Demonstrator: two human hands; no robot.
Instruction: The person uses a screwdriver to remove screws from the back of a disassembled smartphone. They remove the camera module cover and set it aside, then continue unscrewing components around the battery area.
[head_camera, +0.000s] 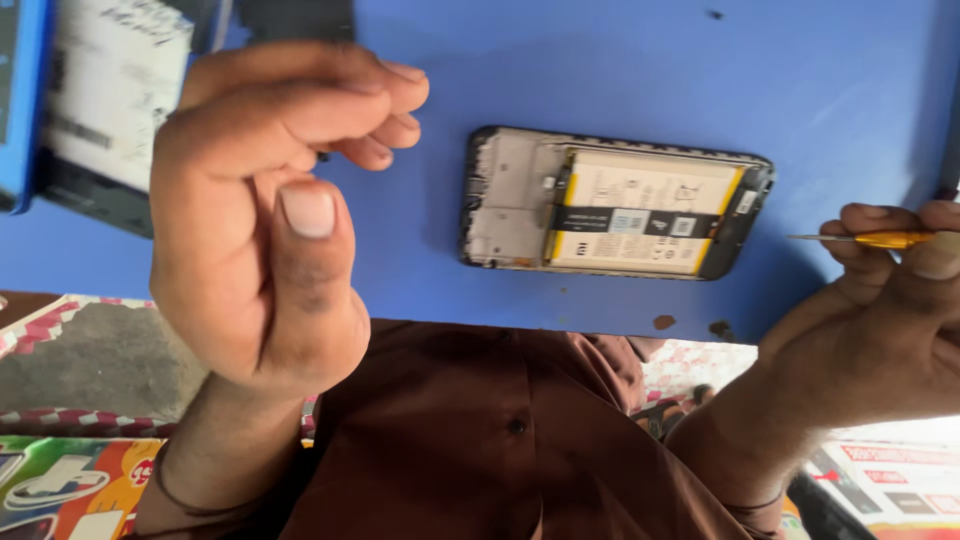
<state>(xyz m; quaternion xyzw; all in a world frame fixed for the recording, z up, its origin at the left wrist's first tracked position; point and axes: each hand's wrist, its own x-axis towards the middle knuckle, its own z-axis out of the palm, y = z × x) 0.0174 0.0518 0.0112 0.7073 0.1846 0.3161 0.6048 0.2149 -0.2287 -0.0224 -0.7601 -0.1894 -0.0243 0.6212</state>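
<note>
An opened phone (615, 200) lies on the blue table (600, 70) with its back cover off, showing a pale battery with a dark strip across it. My left hand (265, 220) is raised left of the phone, close to the camera. Its fingers curl loosely, the thumb stands apart, and I see nothing held in it. At the right edge, my right hand (880, 310) pinches a thin tool with a yellow handle (885, 239). The tool's metal tip points left toward the phone's right end, a short gap away.
A white box and a dark flat object (105, 110) lie at the table's back left, beside a blue-edged item (20, 100). Small dark specks (664, 322) sit near the table's front edge. My brown shirt (480, 440) fills the bottom, with colourful printed packaging (70, 490) at the lower left and right.
</note>
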